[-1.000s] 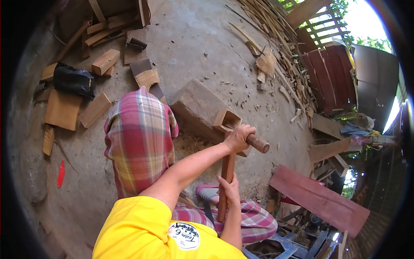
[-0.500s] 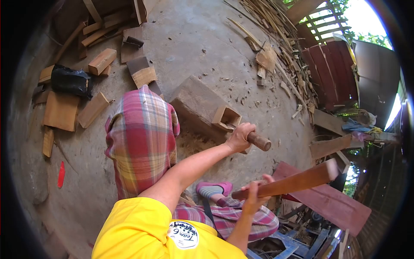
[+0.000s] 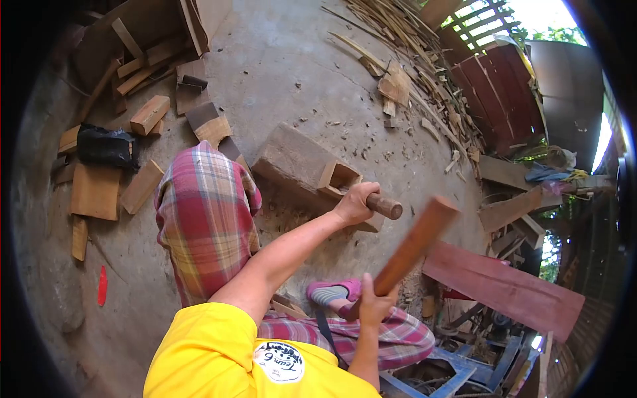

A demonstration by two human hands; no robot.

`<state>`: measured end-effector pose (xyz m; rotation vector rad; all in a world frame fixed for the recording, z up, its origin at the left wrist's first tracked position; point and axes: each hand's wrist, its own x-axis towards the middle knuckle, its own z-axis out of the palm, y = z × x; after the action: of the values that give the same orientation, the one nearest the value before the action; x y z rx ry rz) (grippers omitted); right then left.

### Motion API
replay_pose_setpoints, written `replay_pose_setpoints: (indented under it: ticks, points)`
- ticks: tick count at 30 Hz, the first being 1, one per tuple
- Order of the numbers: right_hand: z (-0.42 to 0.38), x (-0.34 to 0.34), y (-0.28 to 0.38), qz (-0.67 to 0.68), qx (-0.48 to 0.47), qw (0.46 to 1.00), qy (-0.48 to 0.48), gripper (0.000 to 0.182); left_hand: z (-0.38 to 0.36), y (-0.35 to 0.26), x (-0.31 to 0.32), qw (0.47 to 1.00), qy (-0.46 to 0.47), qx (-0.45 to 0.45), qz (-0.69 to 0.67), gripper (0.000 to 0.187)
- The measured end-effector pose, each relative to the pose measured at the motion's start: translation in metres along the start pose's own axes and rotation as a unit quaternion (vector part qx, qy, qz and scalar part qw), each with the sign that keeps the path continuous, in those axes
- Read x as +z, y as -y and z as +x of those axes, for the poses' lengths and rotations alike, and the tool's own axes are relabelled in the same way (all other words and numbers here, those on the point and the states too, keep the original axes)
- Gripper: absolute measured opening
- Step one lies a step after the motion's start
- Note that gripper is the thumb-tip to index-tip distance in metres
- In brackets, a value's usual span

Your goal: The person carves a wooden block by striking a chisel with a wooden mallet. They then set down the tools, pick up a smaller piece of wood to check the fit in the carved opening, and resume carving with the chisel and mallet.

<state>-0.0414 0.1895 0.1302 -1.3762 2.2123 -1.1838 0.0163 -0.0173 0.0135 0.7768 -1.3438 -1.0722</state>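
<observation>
My left hand (image 3: 355, 203) is closed around the wooden handle of a chisel (image 3: 387, 207), whose butt end points right. The chisel's blade is mostly hidden by the hand and the work. Just beyond the fingers, a small wooden block with a square hollow (image 3: 340, 178) rests against a large, heavy timber block (image 3: 292, 159) on the floor. Nearer my body, my right hand (image 3: 376, 302) grips a long wooden mallet (image 3: 418, 244) by its narrow end. The mallet's thick end is raised, tilted up and right, apart from the chisel handle.
Wood offcuts (image 3: 96, 189) and a black-wrapped bundle (image 3: 107, 146) lie to the left, near a red object (image 3: 102, 285). Chips dot the concrete floor (image 3: 265, 73). Scrap strips (image 3: 391, 40) line the far right. A reddish board (image 3: 504, 285) and blue metal frame (image 3: 478, 368) stand at right.
The mallet in my right hand has swung from a nearly level position to a steeper one, its thick end moving up and left. My left hand stays on the chisel; the whole view shifts slightly.
</observation>
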Motion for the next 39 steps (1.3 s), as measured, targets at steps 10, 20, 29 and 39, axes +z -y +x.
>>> replay_pose_setpoints:
  ticks: [10, 20, 29, 39]
  points:
    - [0.011, -0.037, 0.038, 0.204, 0.086, 0.975, -0.027, 0.035, 0.0, -0.016, 0.004, 0.994, -0.086, 0.065, -0.02, 0.023]
    - [0.002, -0.018, -0.014, 0.101, 0.087, 0.985, 0.111, 0.038, -0.011, 0.002, 0.009, 0.997, -0.038, 0.055, 0.031, 0.022]
    - [-0.002, -0.013, -0.021, 0.16, 0.096, 0.981, 0.052, 0.038, -0.007, -0.007, 0.008, 0.996, -0.067, 0.063, 0.021, 0.022]
    - [0.0, -0.029, 0.008, 0.182, 0.0, 0.983, 0.017, 0.039, -0.007, -0.001, 0.006, 0.999, -0.011, 0.043, 0.006, 0.021]
